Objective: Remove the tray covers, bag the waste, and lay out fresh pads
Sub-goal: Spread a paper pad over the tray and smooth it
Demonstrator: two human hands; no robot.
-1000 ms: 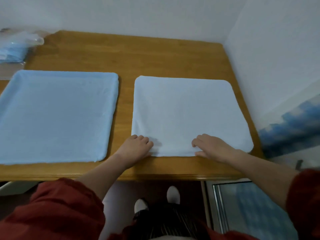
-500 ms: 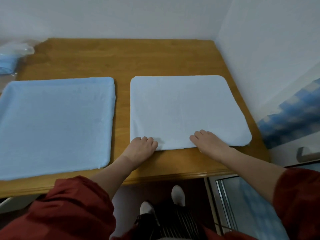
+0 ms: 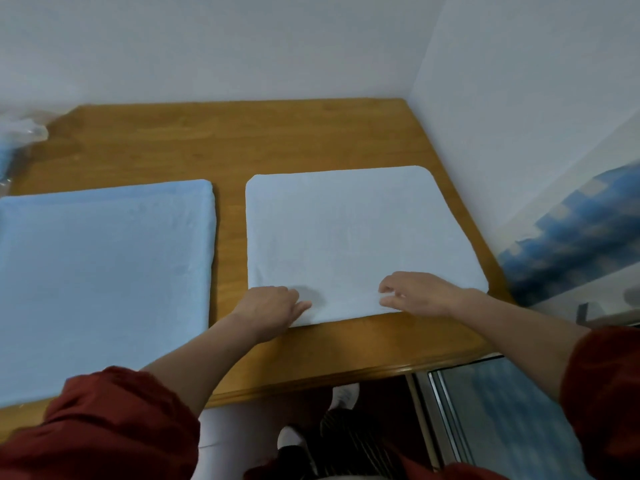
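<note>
This looks like a plain room in a home: a varnished wooden counter (image 3: 311,140) is pushed into the corner of two bare white walls (image 3: 242,46), with a white pad (image 3: 346,230) and a blue pad (image 3: 104,271) spread on it. At the right of the frame a blue-and-white patterned panel (image 3: 568,237) runs along the wall above a metal-framed glass pane (image 3: 491,427), and a crumpled clear plastic bag (image 3: 20,129) lies at the upper left.

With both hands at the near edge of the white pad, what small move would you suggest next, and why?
Probably slide the hands apart along that edge to smooth it. The left hand rests on the white pad's near-left corner, the right hand sits mid-edge, and the near-right corner is untouched.
</note>
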